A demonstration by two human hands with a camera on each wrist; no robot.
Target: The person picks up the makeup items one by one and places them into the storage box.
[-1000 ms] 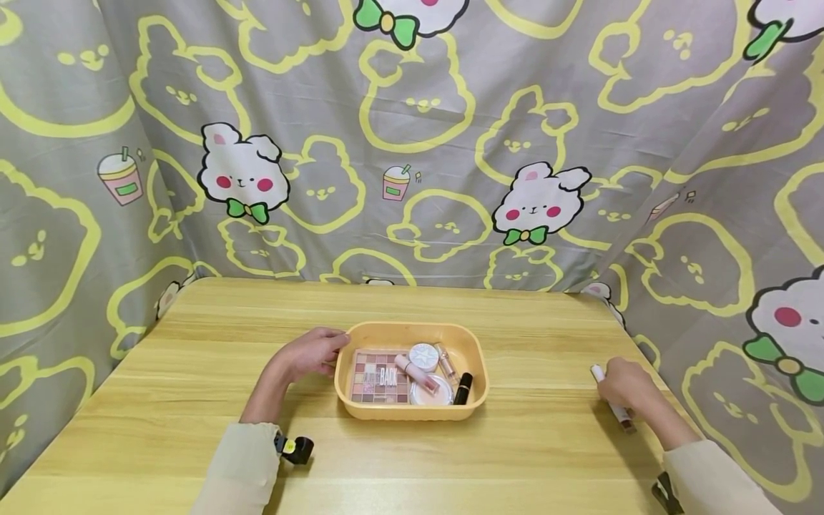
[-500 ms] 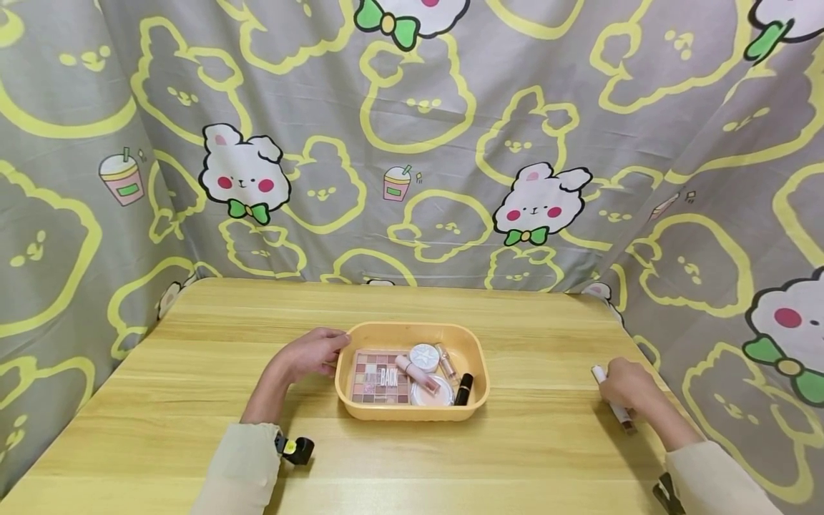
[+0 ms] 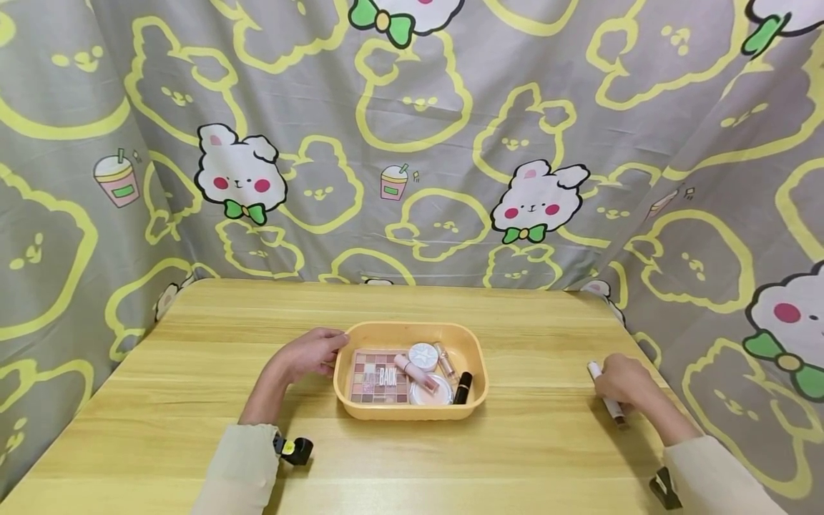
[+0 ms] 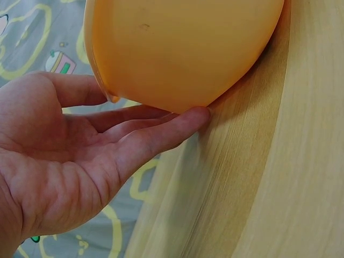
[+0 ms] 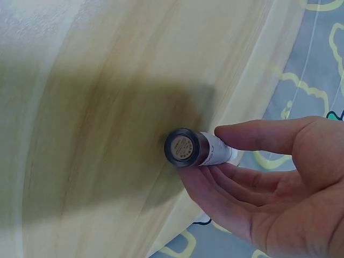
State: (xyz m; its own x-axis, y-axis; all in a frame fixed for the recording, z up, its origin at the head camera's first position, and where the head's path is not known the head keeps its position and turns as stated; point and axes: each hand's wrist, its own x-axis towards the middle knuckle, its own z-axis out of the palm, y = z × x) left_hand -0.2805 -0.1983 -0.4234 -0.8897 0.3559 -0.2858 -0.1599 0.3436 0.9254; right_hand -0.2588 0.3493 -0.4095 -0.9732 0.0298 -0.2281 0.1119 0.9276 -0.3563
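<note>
A yellow-orange plastic basket (image 3: pixel 412 413) sits mid-table in the head view. My left hand (image 3: pixel 315 352) holds its left end. In the left wrist view, the thumb is at the rim and long fingers (image 4: pixel 161 134) lie against the outer wall of the basket (image 4: pixel 183 48). On the right side of the table, my right hand (image 3: pixel 624 383) grips a slim lip gloss tube (image 3: pixel 594 369), white with a dark brown end. The right wrist view shows the round label on the end of this tube (image 5: pixel 183 148), pinched between thumb and fingers.
Inside the basket lie an eyeshadow palette (image 3: pixel 370 386), a pink tube (image 3: pixel 412 370), a white star-lidded jar (image 3: pixel 423 356), a round compact (image 3: pixel 425 397), a small clear tube (image 3: pixel 445 361) and a black tube (image 3: pixel 462 388). A patterned curtain (image 3: pixel 444 265) surrounds the wooden table (image 3: pixel 534 458).
The right hand and the lip gloss tube have shifted slightly left. The left hand and basket stay put. The head view has moved a little.
</note>
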